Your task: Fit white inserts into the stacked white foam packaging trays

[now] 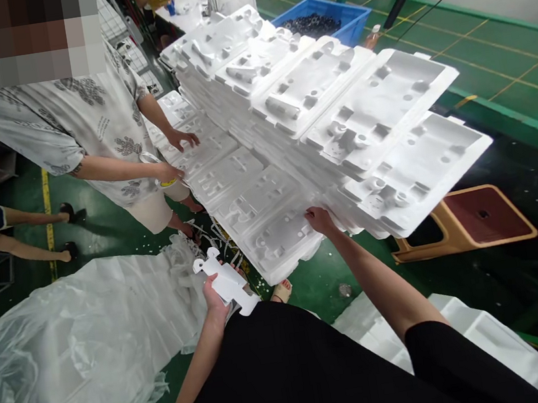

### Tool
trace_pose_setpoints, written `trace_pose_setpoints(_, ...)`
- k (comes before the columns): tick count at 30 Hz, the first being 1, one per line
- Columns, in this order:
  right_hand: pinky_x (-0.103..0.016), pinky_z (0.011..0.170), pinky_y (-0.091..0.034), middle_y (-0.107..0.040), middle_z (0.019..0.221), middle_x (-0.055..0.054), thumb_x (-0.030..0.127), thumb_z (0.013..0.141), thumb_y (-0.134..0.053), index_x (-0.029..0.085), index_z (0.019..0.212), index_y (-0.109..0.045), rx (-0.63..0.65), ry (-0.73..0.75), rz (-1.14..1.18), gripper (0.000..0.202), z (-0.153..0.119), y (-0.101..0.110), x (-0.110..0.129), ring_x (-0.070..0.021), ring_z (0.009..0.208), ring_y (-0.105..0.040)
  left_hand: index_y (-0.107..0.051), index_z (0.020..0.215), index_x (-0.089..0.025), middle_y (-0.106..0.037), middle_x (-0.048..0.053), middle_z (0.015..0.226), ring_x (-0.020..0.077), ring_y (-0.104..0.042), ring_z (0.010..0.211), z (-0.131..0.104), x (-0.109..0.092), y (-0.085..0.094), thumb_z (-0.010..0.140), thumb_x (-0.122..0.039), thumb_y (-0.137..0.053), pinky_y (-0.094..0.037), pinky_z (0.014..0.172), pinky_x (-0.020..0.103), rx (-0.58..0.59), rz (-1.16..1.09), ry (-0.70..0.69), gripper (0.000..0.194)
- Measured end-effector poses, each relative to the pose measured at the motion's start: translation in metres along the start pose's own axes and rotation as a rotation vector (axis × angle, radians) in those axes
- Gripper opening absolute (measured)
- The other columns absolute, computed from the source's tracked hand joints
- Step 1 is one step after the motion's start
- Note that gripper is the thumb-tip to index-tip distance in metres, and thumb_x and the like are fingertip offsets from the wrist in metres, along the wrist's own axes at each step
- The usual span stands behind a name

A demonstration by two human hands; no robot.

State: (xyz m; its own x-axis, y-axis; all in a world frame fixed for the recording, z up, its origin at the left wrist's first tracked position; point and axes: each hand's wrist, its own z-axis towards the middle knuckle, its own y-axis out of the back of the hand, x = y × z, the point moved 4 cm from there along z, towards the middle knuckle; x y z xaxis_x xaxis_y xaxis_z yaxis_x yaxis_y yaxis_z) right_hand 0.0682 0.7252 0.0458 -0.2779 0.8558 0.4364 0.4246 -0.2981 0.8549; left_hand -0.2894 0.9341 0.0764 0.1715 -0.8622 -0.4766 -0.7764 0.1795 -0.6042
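Note:
My left hand (pixel 215 295) is closed around a flat white cut-out piece (pixel 230 280) with rounded tabs at its ends, held low in front of my body. Farther right, my right hand (pixel 319 219) reaches over the near end of a row of white moulded plastic trays (pixel 275 244). Its fingers are bent and pressed together at the tray, and whatever they pinch is too small to make out. Just beyond that hand rises a tall stack of larger white moulded trays (pixel 380 101), its upper layers fanned out.
A co-worker (pixel 101 132) stands at left with both hands over the tray row. A big clear plastic bag (pixel 82 337) lies on the green floor. A blue crate (pixel 353 17) of dark parts sits behind the stack; a brown stool (pixel 491 215) stands right.

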Motion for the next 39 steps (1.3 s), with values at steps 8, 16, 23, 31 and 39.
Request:
trace_pose_setpoints(8,-0.027,0.093,-0.048,-0.076,0.114,-0.015,0.022,0.094,-0.054,0.010,0.115,-0.073,0.016,-0.004,-0.023,0.031,0.0007,0.0010,-0.0011,-0.0227,0.105,-0.070,-0.062,0.118,-0.025,-0.077,0.009,0.095,0.0327,-0.075,0.097,0.0022,0.0005,0.0027,0.075,-0.028,-0.062,-0.058,0.089,0.049,0.009,-0.018,0.005,0.042)
trace_pose_setpoints(16,-0.026,0.092,-0.048,-0.077,0.113,-0.015,0.022,0.095,-0.054,0.010,0.116,-0.073,0.020,-0.008,-0.037,0.030,0.0017,0.0003,-0.0029,-0.0224,0.106,-0.071,-0.060,0.127,-0.025,-0.077,0.009,0.098,0.0337,-0.074,0.100,0.0047,0.0016,0.0041,0.077,-0.028,-0.061,-0.059,0.088,0.049,0.011,-0.026,0.005,0.050)
trace_pose_setpoints(23,-0.027,0.098,-0.047,-0.075,0.120,-0.016,0.022,0.096,-0.053,0.009,0.120,-0.071,0.025,-0.017,-0.065,0.033,0.0025,-0.0025,-0.0029,-0.0240,0.114,-0.069,-0.059,0.128,-0.026,-0.077,0.008,0.096,0.0329,-0.075,0.098,0.0029,0.0011,-0.0012,0.078,-0.027,-0.058,-0.060,0.086,0.048,0.026,-0.053,0.016,0.050)
trace_pose_setpoints(31,-0.029,0.099,-0.047,-0.074,0.121,-0.016,0.023,0.096,-0.051,0.012,0.120,-0.071,0.025,-0.028,-0.111,0.034,0.0014,-0.0044,0.0000,-0.0248,0.115,-0.068,-0.062,0.122,-0.027,-0.077,0.007,0.095,0.0330,-0.074,0.103,0.0032,-0.0001,0.0005,0.077,-0.028,-0.060,-0.060,0.088,0.049,0.000,-0.055,0.016,0.045)
trace_pose_setpoints(39,-0.030,0.096,-0.047,-0.075,0.117,-0.015,0.023,0.095,-0.049,0.014,0.115,-0.072,0.033,-0.026,-0.164,0.032,0.0012,-0.0019,0.0037,-0.0254,0.113,-0.068,-0.062,0.119,-0.029,-0.076,0.009,0.098,0.0339,-0.072,0.108,0.0013,-0.0002,-0.0014,0.076,-0.029,-0.063,-0.059,0.090,0.051,0.015,-0.004,-0.007,0.042)
